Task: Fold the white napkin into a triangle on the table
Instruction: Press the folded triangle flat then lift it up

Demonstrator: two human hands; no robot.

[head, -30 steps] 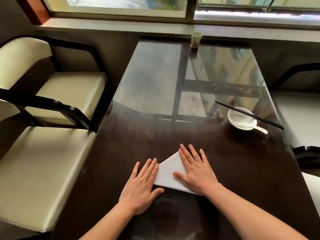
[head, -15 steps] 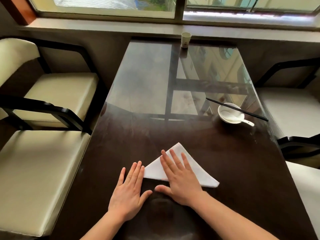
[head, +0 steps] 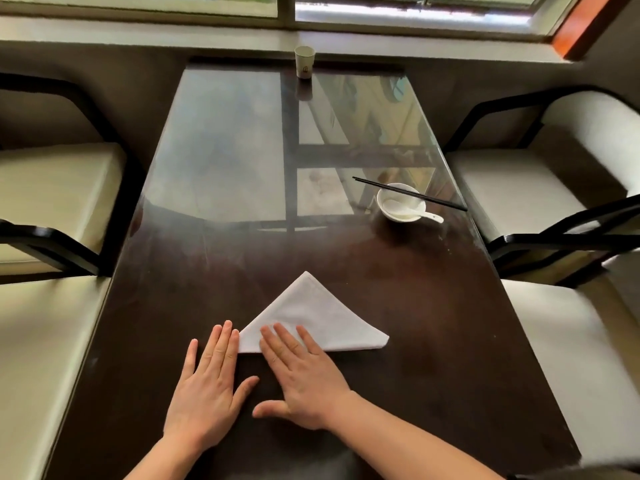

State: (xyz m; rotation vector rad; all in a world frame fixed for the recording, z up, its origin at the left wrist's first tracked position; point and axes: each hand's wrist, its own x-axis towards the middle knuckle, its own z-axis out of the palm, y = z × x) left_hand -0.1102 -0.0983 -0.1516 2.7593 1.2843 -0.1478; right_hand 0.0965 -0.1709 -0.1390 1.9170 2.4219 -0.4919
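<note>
Near-left part of napkin (head: 320, 318) under fingers (head: 278, 342) of right hand (head: 304, 379)

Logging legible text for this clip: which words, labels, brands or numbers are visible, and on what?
No text can be read in this frame.
On the paper cup: a small dark mark low on its side, too small and blurred to read.
The white napkin, bowl and chopsticks: no print visible.

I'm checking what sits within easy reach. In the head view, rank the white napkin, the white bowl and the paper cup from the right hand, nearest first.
1. The white napkin: the right hand rests flat fingers on it, at the near centre of the table.
2. The white bowl: mid-table, on the right side.
3. The paper cup: at the far end, by the window.
</note>
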